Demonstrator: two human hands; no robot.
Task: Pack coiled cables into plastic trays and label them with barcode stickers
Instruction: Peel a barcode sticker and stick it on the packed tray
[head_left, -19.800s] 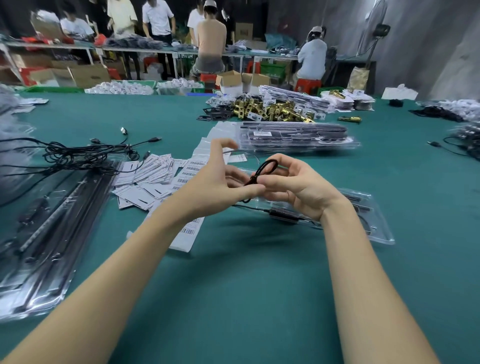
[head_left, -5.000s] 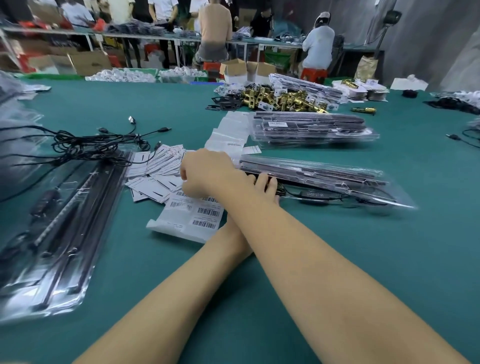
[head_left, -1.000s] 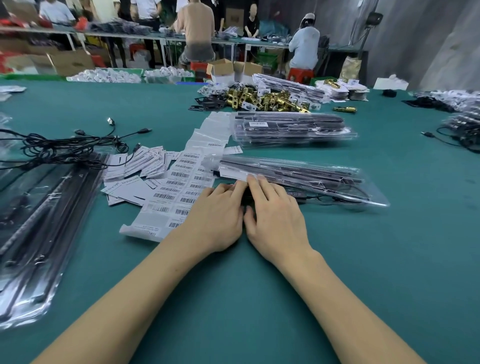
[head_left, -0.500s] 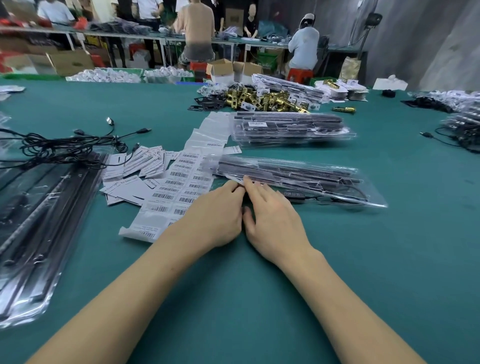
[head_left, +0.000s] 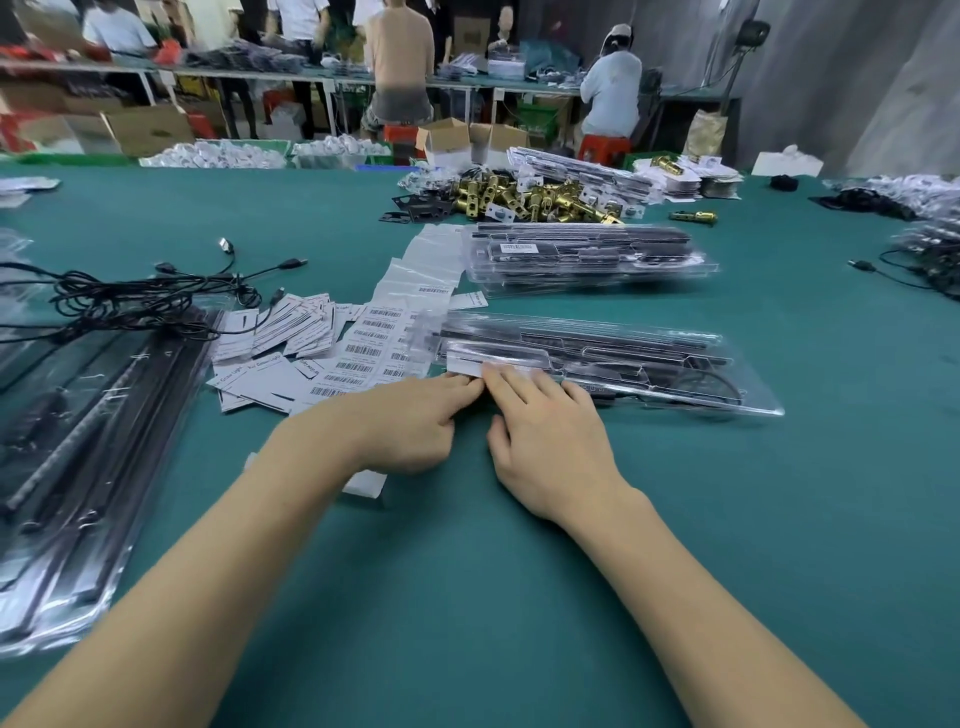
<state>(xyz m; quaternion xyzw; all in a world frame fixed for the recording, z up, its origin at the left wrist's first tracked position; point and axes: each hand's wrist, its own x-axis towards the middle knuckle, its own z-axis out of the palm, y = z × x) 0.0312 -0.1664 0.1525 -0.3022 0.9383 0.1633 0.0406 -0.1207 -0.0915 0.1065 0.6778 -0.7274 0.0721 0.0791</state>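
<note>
Pressing left hand (head_left: 410, 423), right hand (head_left: 545, 431), tray (head_left: 675, 364) edge

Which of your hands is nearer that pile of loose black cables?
Left. The left hand lies on the barcode sheet, on the loose black cables' side; the right hand is beyond it, at the clear tray.

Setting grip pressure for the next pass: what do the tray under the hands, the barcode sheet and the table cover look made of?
Tray: thin clear plastic, glossy; dark contents show through it and glare streaks its ridges. Barcode sheet: white paper labels, matte, apparently on a translucent backing strip. Table cover: teal, dull and glare-free, probably felt or cloth.
</note>
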